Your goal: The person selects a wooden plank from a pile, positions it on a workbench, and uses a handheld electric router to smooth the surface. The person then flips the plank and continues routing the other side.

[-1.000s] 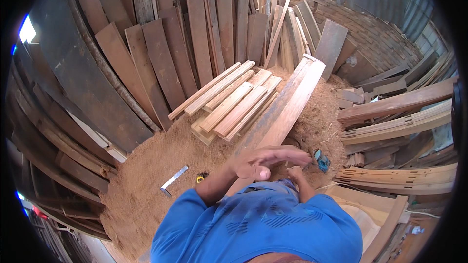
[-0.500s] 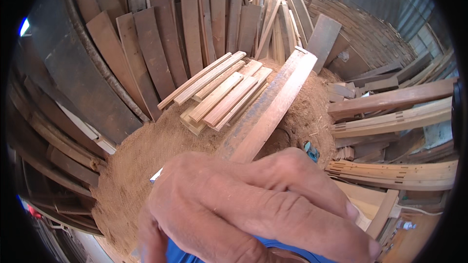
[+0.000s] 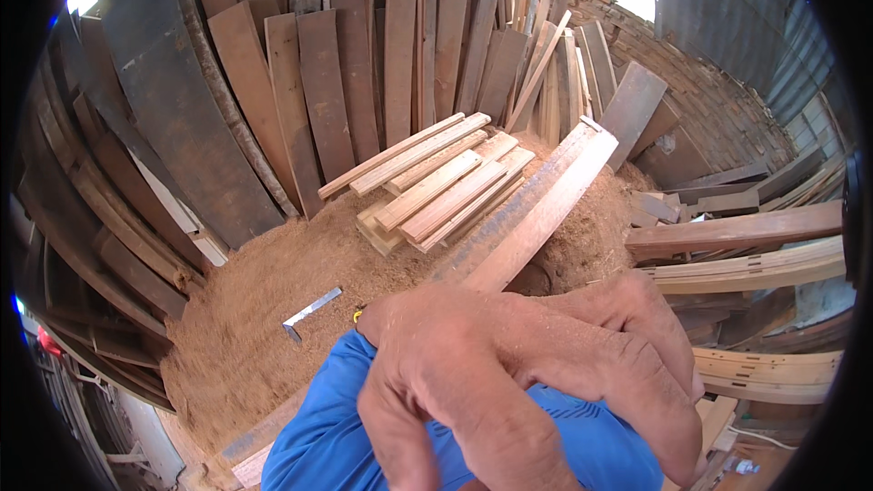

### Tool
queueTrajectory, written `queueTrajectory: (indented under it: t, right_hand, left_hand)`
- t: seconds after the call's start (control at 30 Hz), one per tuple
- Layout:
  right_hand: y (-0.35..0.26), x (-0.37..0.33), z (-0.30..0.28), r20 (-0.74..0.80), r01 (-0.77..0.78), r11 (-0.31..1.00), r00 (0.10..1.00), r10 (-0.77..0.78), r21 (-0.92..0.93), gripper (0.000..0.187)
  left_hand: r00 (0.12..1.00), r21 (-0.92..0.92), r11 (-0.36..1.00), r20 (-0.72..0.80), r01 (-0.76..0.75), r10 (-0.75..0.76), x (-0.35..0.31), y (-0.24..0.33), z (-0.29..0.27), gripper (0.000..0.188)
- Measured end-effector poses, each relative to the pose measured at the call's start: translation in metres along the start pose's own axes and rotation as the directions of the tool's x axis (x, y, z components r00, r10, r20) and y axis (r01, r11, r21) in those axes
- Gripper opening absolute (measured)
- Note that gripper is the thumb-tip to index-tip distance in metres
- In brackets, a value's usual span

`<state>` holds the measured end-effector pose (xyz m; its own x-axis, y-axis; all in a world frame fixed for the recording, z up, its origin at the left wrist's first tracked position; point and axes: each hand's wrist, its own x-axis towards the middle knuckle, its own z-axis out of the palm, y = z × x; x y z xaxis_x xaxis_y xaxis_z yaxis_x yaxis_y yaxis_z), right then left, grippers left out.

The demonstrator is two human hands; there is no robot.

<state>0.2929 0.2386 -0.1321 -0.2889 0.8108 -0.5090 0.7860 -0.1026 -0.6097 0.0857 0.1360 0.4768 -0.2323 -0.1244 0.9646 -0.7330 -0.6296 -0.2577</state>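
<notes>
My left hand (image 3: 509,364) fills the lower middle of the head view, very near the camera. Its back faces up, and the bent fingers spread apart toward the right and the lower edge. Nothing shows between them, though the palm is hidden. Blue clothing (image 3: 318,409) lies behind and below it. A small L-shaped metal square (image 3: 312,309) rests on the sawdust to the left of the hand. Beyond the fingers, a long plank (image 3: 536,209) slants away, its near part covered by the hand. My right hand cannot be seen.
Cut wood strips (image 3: 436,186) lie stacked on the sawdust heap (image 3: 245,309), left of the plank. Tall boards (image 3: 332,82) lean along the back. To the right are beams (image 3: 737,229) and slotted timber pieces (image 3: 773,373). Corrugated metal sheeting (image 3: 718,27) stands at the far right.
The view has shifted, so the surroundings sit lower and further right. My left hand has moved right, its fingers more spread. The metal square has come into sight; a teal object is now hidden.
</notes>
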Motion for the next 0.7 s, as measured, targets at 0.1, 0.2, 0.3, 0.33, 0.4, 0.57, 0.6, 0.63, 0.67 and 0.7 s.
queueTrajectory:
  t: [0.1, 0.2, 0.3, 0.33, 0.4, 0.57, 0.6, 0.63, 0.67, 0.7]
  right_hand:
    - [-0.014, -0.005, 0.003, 0.091, -0.051, 0.998, 0.994, 0.052, -0.023, 0.043]
    - [-0.004, -0.014, -0.012, 0.076, -0.110, 0.994, 0.991, 0.110, -0.010, 0.043]
    - [-0.009, -0.021, -0.014, 0.095, -0.133, 0.991, 0.986, 0.134, -0.018, 0.043]
    - [-0.013, -0.022, -0.017, 0.091, -0.138, 0.990, 0.986, 0.139, -0.017, 0.042]
    - [-0.020, -0.024, -0.016, 0.112, -0.143, 0.990, 0.983, 0.143, -0.001, 0.042]
    - [-0.006, -0.020, -0.016, 0.114, -0.140, 0.989, 0.983, 0.143, -0.038, 0.043]
    - [-0.005, -0.019, -0.016, 0.108, -0.138, 0.990, 0.984, 0.141, -0.038, 0.043]
    - [-0.012, -0.017, -0.013, 0.122, -0.122, 0.992, 0.984, 0.126, -0.041, 0.043]
    - [-0.019, -0.016, -0.007, 0.134, -0.100, 0.994, 0.985, 0.106, -0.051, 0.043]
    - [-0.028, -0.015, -0.002, 0.148, -0.076, 0.995, 0.985, 0.084, -0.059, 0.043]
  left_hand:
    - [0.984, 0.016, 0.997, 0.160, 0.075, -0.077, -0.001, 0.002, -0.011, 0.059]
    - [0.980, -0.104, 0.976, 0.085, 0.191, -0.183, -0.009, 0.000, -0.005, 0.055]
    - [0.963, -0.171, 0.947, 0.046, 0.271, -0.267, -0.009, 0.000, 0.003, 0.052]
    - [0.957, -0.192, 0.938, 0.042, 0.289, -0.287, -0.008, 0.001, 0.005, 0.051]
    - [0.940, -0.238, 0.911, 0.028, 0.336, -0.339, -0.010, -0.003, 0.007, 0.050]
    - [0.907, -0.320, 0.860, -0.011, 0.397, -0.422, -0.012, 0.002, 0.006, 0.046]
    - [0.900, -0.340, 0.849, -0.017, 0.404, -0.435, -0.012, 0.003, 0.006, 0.045]
    - [0.892, -0.337, 0.843, -0.015, 0.420, -0.451, -0.006, 0.008, 0.010, 0.044]
    - [0.887, -0.324, 0.842, -0.019, 0.432, -0.462, -0.002, 0.012, 0.015, 0.044]
    - [0.880, -0.310, 0.841, -0.023, 0.445, -0.474, 0.002, 0.018, 0.018, 0.043]
